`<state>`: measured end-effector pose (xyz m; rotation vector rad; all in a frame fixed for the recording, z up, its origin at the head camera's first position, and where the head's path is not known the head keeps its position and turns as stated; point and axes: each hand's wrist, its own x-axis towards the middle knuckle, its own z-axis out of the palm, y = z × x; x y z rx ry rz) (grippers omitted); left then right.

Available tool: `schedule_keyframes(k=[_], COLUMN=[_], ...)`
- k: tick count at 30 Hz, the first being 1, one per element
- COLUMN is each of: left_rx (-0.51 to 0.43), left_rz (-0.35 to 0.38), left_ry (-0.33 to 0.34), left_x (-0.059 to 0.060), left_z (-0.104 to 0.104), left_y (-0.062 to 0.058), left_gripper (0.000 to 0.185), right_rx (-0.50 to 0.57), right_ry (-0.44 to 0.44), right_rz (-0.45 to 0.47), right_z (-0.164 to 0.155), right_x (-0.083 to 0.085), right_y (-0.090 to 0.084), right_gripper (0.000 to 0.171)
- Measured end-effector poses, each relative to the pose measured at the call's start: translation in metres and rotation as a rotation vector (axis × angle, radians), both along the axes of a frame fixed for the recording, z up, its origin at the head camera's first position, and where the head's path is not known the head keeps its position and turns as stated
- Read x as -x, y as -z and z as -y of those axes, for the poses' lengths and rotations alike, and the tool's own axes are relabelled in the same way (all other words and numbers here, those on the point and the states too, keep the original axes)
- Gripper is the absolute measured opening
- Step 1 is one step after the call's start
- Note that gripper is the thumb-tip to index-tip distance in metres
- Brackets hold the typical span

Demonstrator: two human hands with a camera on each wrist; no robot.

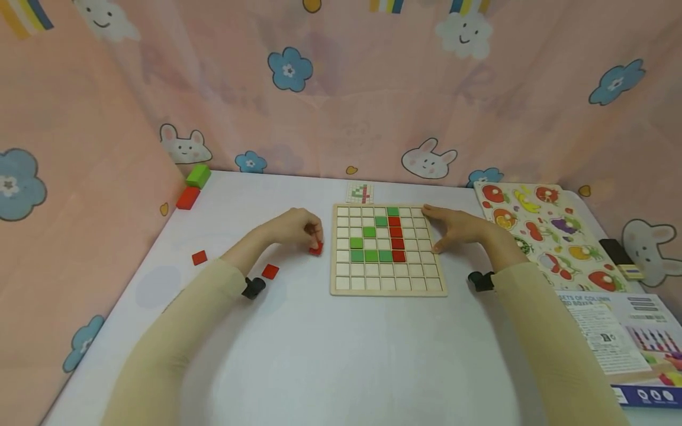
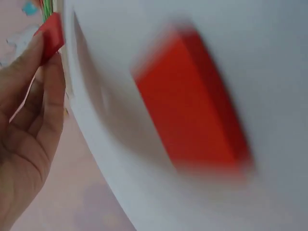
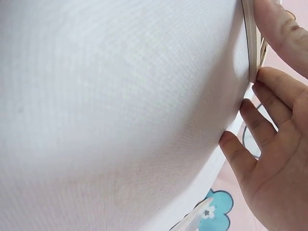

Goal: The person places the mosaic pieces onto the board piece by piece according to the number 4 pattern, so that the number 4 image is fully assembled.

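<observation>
A wooden grid board (image 1: 389,285) lies mid-table, with green tiles (image 1: 371,255) and red tiles (image 1: 396,243) set in some of its squares. Left of the board, my left hand (image 1: 295,228) pinches a red tile (image 1: 316,248) between thumb and fingertips; the left wrist view shows the same red tile (image 2: 52,38). My right hand (image 1: 457,229) rests at the board's right edge, thumb and a finger touching it. In the right wrist view, the fingers (image 3: 276,103) are spread out. A loose red tile (image 1: 270,271) lies beside my left wrist, another red tile (image 1: 199,257) farther left.
A small pattern card (image 1: 360,193) stands behind the board. Green block (image 1: 199,176) and red block (image 1: 188,198) sit at the back left. On the right are a fruit puzzle board (image 1: 554,236), a printed box (image 1: 613,337) and a dark object (image 1: 615,251).
</observation>
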<state>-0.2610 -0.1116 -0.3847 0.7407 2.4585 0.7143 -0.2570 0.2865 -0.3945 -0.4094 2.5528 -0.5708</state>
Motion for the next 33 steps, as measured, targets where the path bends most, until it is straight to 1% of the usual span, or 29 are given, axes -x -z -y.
schedule_keyframes(k=[2,4,8,11,14,19,24,28,30,33], left_rx=[-0.045,-0.092,-0.146,-0.172,-0.182,-0.149,-0.110,-0.082,-0.080,-0.104], left_rz=[-0.018,-0.035,-0.057,-0.043,-0.037,-0.079,-0.136,-0.181,-0.194,-0.180], left_ry=[-0.015,-0.008,0.049,0.063,0.048,0.045,0.043,0.069,0.076,0.058], left_x=[-0.004,-0.009,-0.022,-0.031,-0.039,-0.048,-0.052,-0.054,-0.055,-0.053], left_z=[-0.022,-0.046,-0.091,-0.117,-0.136,-0.152,-0.158,-0.162,-0.162,-0.158], left_y=[-0.001,-0.002,-0.002,0.001,0.004,0.007,0.010,0.013,0.012,0.011], left_gripper=[0.005,0.006,0.008,0.010,0.010,0.008,0.005,0.004,0.004,0.003], right_rx=[0.000,0.000,-0.007,-0.007,0.001,0.003,0.003,0.005,0.006,0.000], right_ry=[-0.004,-0.007,-0.007,-0.002,0.003,0.009,0.010,0.010,0.013,0.016], right_rz=[-0.003,-0.005,-0.006,0.002,0.011,0.016,0.011,0.011,0.013,0.015], right_z=[0.000,0.000,0.000,0.000,-0.001,-0.001,-0.001,-0.001,-0.001,-0.001], right_x=[0.000,0.000,0.001,0.001,0.002,0.002,0.001,0.001,0.001,0.001], right_y=[0.000,0.000,-0.001,0.000,0.001,0.001,-0.001,0.000,0.001,0.001], right_gripper=[0.110,0.110,0.110,0.110,0.111,0.110,0.108,0.109,0.109,0.110])
